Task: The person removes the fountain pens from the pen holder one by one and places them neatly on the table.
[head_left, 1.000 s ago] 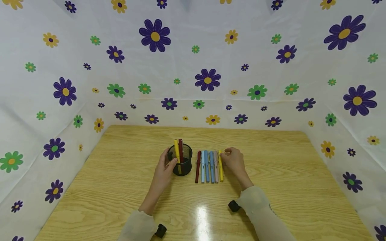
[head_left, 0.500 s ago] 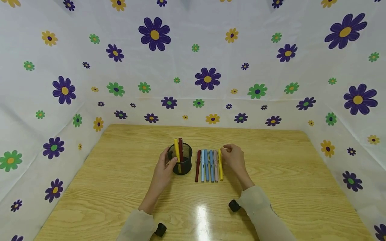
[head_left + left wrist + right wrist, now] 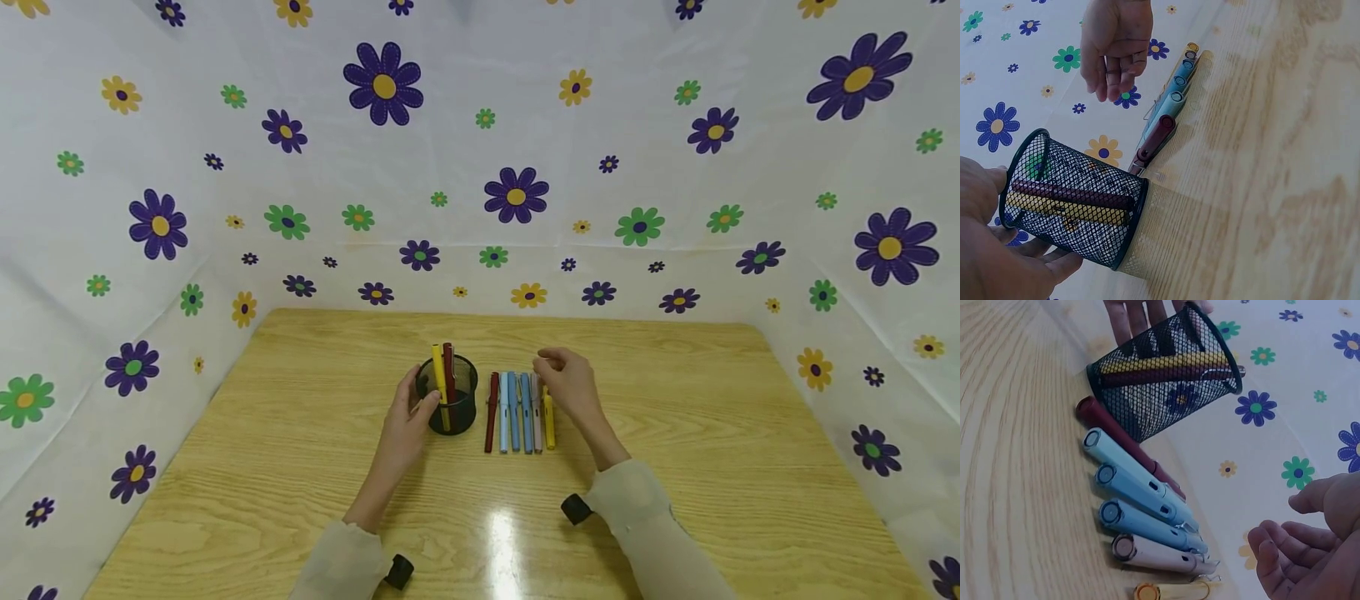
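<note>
My left hand point(image 3: 403, 429) holds the side of a black mesh pen cup point(image 3: 465, 418), thumb on the near side. A yellow pen point(image 3: 438, 364) and a dark red pen point(image 3: 449, 360) stand inside it. To the right lies a row of capped pens: dark red point(image 3: 491, 421), pale blue point(image 3: 504, 425), two blue ones point(image 3: 528, 425), pinkish grey point(image 3: 537, 427) and yellow point(image 3: 550, 432). Over the far end of the yellow pen hovers my right hand point(image 3: 574, 385), its fingers loosely bent. In the right wrist view that hand point(image 3: 1313, 547) holds nothing and is apart from the pens.
The wooden table point(image 3: 262, 467) extends around the cup and pens. A white flower-printed cloth point(image 3: 450, 167) stands behind the table and along both sides. Each sleeve carries a small black device, one at the left wrist point(image 3: 400, 572) and one at the right point(image 3: 577, 508).
My right hand has moved left and slightly farther away, from beside the yellow pen to above its far end. The left hand, the cup and the row of pens stay put.
</note>
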The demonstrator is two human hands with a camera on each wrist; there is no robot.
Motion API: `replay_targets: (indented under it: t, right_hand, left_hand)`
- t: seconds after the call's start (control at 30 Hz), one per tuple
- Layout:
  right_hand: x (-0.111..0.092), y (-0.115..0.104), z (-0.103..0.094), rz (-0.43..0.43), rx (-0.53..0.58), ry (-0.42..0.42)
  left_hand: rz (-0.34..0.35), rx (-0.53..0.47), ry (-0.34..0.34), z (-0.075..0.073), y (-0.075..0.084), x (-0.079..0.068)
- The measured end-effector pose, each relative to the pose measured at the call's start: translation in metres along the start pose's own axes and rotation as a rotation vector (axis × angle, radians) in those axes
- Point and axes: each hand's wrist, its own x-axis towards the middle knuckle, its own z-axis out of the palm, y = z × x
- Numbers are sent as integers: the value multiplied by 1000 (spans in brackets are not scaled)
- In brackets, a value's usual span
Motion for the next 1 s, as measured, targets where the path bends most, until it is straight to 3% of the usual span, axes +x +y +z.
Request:
replay_targets:
  t: [0.5, 1.0]
  right_hand:
    - [-2, -20, 13, -55, 110, -94]
    - [2, -43, 34, -179, 100, -171]
  left_hand:
    - [2, -13, -2, 0, 0, 0]
    - [3, -21, -1, 1, 0, 0]
